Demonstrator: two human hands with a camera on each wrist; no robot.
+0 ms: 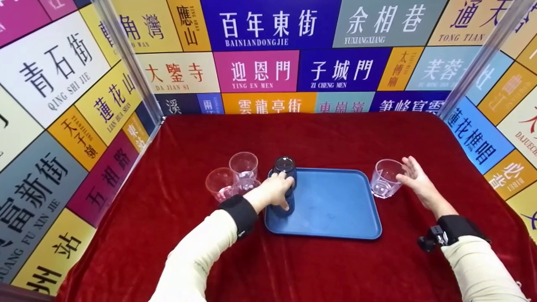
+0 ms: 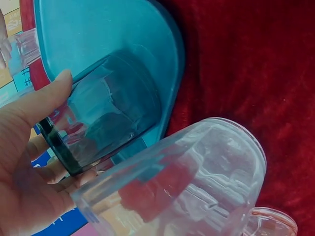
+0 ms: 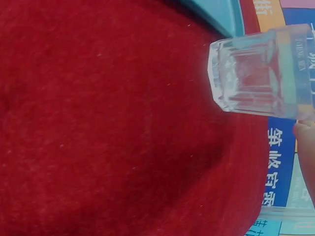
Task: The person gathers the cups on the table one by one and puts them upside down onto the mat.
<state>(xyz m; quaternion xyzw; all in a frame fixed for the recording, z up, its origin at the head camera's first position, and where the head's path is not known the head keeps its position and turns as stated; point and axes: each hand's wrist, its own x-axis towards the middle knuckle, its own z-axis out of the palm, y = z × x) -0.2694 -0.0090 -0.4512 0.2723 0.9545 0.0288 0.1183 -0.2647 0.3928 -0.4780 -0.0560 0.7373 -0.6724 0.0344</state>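
Note:
My left hand (image 1: 275,191) grips a dark tinted glass (image 2: 110,113) at its thick base, which faces up. The glass stands upside down on the left part of a blue tray (image 1: 335,205). Just beyond that hand is a second dark glass (image 1: 285,164), also base up and partly covered by the fingers. On the right, my right hand (image 1: 419,184) has its fingers spread beside an upright clear glass (image 1: 384,184). Its thumb is right at the rim, and in the right wrist view a fingertip (image 3: 302,130) shows close to that clear glass (image 3: 251,73).
Several clear glasses stand left of the tray: one with a pinkish tint (image 1: 218,182), one farther back (image 1: 243,163), and one close to the left forearm (image 1: 246,184). A red velvet cloth (image 1: 319,268) covers the table. Printed panels (image 1: 256,71) rise behind it.

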